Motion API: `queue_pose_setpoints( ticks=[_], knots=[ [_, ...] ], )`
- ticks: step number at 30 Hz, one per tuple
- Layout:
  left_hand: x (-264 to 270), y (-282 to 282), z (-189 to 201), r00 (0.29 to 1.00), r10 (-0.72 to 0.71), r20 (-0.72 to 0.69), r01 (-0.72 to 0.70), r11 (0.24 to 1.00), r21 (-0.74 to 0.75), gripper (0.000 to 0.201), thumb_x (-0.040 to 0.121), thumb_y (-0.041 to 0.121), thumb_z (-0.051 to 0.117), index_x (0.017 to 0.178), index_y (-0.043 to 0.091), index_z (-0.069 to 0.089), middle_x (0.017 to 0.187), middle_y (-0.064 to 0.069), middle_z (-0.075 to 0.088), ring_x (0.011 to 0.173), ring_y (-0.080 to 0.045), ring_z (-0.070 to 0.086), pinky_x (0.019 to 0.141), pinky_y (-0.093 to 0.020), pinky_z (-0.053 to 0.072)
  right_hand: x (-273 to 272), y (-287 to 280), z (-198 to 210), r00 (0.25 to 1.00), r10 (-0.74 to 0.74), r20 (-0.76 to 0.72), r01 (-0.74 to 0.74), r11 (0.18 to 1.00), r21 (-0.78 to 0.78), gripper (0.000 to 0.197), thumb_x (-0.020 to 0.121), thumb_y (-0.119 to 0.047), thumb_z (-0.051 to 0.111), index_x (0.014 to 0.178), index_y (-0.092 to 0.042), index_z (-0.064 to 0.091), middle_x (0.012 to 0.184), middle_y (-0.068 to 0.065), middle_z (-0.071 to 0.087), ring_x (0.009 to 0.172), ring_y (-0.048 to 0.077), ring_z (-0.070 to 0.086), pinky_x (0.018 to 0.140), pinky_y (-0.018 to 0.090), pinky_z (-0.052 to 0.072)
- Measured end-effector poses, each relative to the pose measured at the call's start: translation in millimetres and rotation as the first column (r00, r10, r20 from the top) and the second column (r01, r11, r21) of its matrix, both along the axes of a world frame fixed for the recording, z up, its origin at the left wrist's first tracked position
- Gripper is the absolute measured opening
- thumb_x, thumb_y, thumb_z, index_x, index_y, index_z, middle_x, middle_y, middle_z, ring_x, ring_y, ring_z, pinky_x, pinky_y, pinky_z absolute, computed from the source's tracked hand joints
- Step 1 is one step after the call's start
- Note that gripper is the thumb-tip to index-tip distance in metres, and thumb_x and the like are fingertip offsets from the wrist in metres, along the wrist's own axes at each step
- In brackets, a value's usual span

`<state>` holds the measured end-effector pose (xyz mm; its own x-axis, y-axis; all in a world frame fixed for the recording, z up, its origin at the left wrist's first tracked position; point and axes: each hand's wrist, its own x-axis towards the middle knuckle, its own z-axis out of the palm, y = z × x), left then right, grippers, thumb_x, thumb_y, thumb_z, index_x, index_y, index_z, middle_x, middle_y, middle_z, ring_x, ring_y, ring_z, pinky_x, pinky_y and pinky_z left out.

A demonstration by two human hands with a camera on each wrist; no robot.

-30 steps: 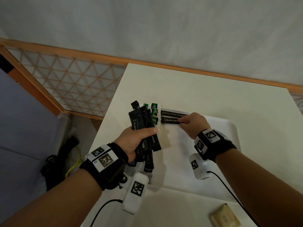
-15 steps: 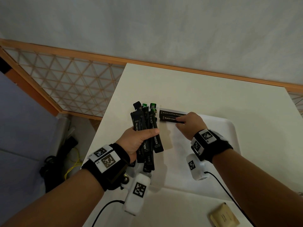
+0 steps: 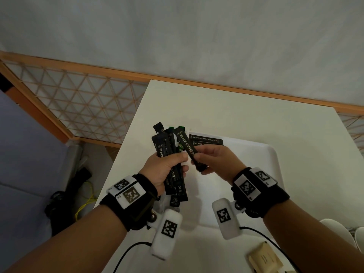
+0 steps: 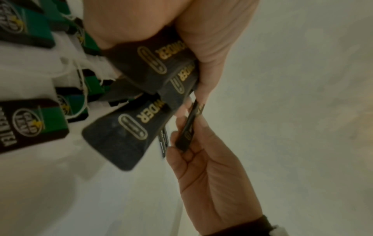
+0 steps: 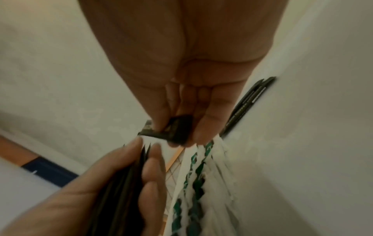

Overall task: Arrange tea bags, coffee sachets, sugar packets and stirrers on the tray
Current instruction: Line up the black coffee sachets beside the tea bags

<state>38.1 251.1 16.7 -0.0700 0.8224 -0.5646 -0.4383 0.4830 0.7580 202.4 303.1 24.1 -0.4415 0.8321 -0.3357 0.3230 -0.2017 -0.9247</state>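
My left hand [image 3: 167, 164] grips a bundle of black coffee sachets [image 3: 163, 148] above the tray's left edge; in the left wrist view the bundle [image 4: 129, 131] fans out below the palm. My right hand [image 3: 214, 160] pinches one black coffee sachet [image 3: 187, 146] beside the bundle; the same sachet [image 5: 177, 129] shows between thumb and fingers in the right wrist view. Two coffee sachets [image 3: 204, 139] lie side by side at the far left of the white tray [image 3: 260, 174]. Green tea bags [image 4: 30, 121] with white strings lie on the tray under the left hand.
The tray sits on a white table [image 3: 236, 107]. A brown paper packet [image 3: 264, 259] lies on the table near its front edge. A wooden lattice screen [image 3: 78, 107] stands left of the table, with cables [image 3: 82, 205] on the floor below.
My right hand left the two sachets lying on the tray, came back toward the left hand and now pinches a sachet from the bundle. The left hand rose slightly.
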Motion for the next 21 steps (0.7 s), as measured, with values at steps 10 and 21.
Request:
queue_pose_setpoints(
  ticks=[10, 21],
  knots=[
    [-6, -3, -1, 0.996, -0.051, 0.079, 0.059, 0.994, -0.091, 0.011, 0.085, 0.011, 0.066, 0.086, 0.005, 0.057, 0.070, -0.010, 0.055, 0.055, -0.019, 0.059, 0.055, -0.031, 0.056, 39, 39, -40, 0.829, -0.183, 0.528, 0.025, 0.956, 0.293, 0.026, 0.091, -0.014, 0.051, 0.105, -0.020, 0.072, 0.063, -0.011, 0.053, 0.055, 0.008, 0.045, 0.056, 0.022, 0.036],
    [-3, 0, -2, 0.994, -0.076, 0.082, 0.083, 0.992, -0.094, 0.009, 0.086, 0.008, 0.063, 0.090, 0.003, 0.057, 0.072, -0.010, 0.054, 0.056, -0.018, 0.060, 0.057, -0.031, 0.058, 33, 45, -39, 0.766, -0.262, 0.587, 0.005, 0.915, 0.402, 0.017, 0.084, -0.018, 0.063, 0.096, -0.025, 0.073, 0.101, 0.000, 0.068, 0.093, 0.017, 0.061, 0.079, 0.023, 0.044]
  ],
)
